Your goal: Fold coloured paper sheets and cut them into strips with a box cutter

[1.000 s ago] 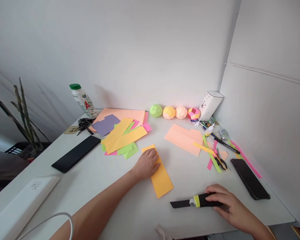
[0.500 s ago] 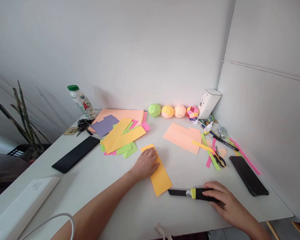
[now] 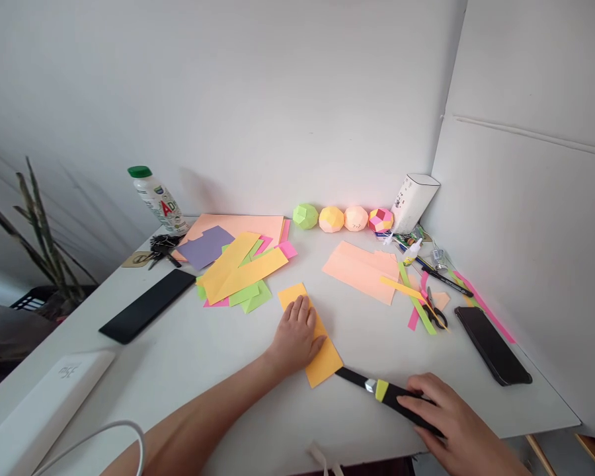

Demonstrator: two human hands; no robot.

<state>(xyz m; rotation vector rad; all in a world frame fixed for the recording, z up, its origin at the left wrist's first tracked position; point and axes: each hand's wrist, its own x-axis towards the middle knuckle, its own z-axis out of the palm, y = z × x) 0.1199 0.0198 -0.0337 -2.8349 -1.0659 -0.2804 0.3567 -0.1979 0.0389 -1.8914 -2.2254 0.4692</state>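
Under my left hand (image 3: 296, 336) lies a folded-looking orange paper strip (image 3: 327, 365), pressed flat to the table with the fingers stretched out. My right hand (image 3: 446, 420) grips the handle of a black and yellow utility knife (image 3: 383, 390). Its dark blade points left, and the tip is at the strip's lower right corner, by the edge; whether it goes under or into the paper cannot be told. A pile of orange, green and pink paper pieces (image 3: 248, 274) lies beyond my left hand.
Scissors (image 3: 435, 312) lie among paper strips on the right, near a phone (image 3: 493, 345). Peach paper (image 3: 359, 270) and several paper balls (image 3: 331, 219) are further back. A bottle (image 3: 159, 201), a black slab (image 3: 149, 305) and a white device with a cable (image 3: 49, 410) stand left.
My left hand has shifted down and right along the orange strip. My right hand has moved lower, tilting the knife so its blade tip rises to the strip's corner.
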